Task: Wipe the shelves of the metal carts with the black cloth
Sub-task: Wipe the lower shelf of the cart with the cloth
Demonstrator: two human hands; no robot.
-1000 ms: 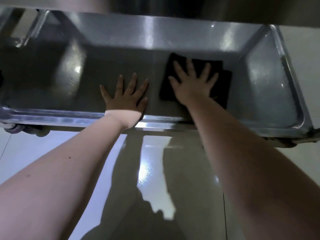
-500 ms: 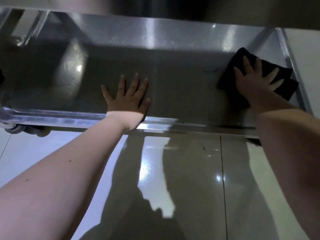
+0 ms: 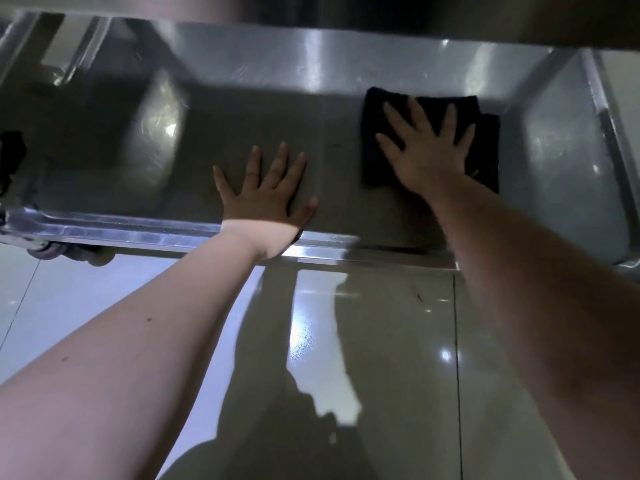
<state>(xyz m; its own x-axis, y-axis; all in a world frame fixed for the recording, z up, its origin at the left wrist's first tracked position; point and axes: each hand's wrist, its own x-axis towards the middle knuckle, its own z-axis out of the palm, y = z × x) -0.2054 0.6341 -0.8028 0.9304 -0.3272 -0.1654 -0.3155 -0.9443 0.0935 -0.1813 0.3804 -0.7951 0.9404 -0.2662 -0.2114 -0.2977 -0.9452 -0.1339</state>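
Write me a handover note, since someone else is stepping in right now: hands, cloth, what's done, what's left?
Right hand: flat, fingers spread, pressing the black cloth on the right part of the bottom shelf.
Left hand: flat and empty on the shelf near its front rim, bracing.
Done: cannot tell which parts are already wiped.
Left: finish this shelf, then the other shelves.

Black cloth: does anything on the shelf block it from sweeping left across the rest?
Only the left hand, pressed flat mid-shelf, lies left of the black cloth under the right hand. Beyond it, the shelf looks bare.
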